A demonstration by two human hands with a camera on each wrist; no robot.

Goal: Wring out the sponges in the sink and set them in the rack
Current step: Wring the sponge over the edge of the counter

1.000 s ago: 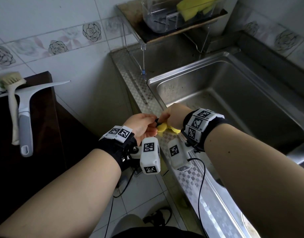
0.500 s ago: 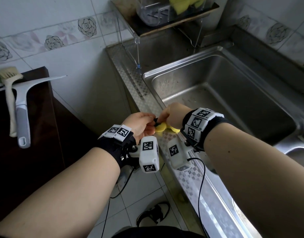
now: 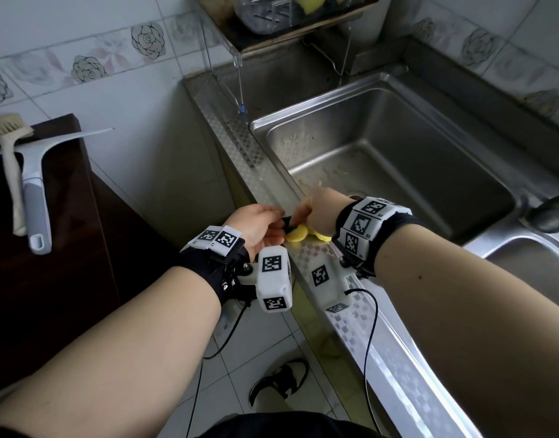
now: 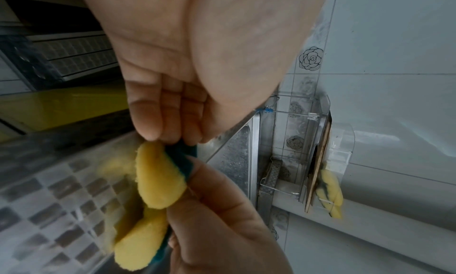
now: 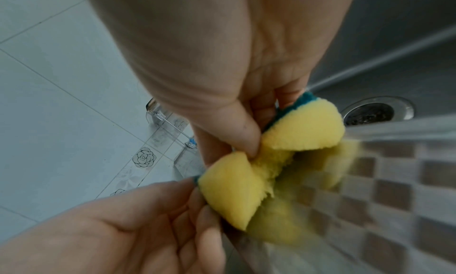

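Note:
A yellow sponge [image 3: 297, 234] with a dark green scouring side is twisted between both hands over the sink's patterned front rim [image 3: 382, 349]. My left hand [image 3: 260, 228] pinches one end of the sponge [image 4: 158, 176], fingers curled round it. My right hand [image 3: 319, 213] grips the other end of the sponge [image 5: 303, 130], thumb pressed into the twist. Below them lies the steel sink basin [image 3: 382, 159]. At the top, the clear rack [image 3: 272, 14] on a raised shelf holds other yellow sponges [image 3: 313, 3], also seen as rack sponges [image 4: 330, 192].
The drain [image 5: 378, 113] is near my right hand. A second basin [image 3: 537, 273] lies to the right. On the dark side table [image 3: 50, 248] at left lie a white squeegee [image 3: 35, 191] and a brush [image 3: 9, 147]. A shoe [image 3: 278, 384] stands on the tiled floor.
Both hands stay clamped on the twisted sponge in nearly the same spot. The head view has tipped down a little, so the rack has slid toward the top edge.

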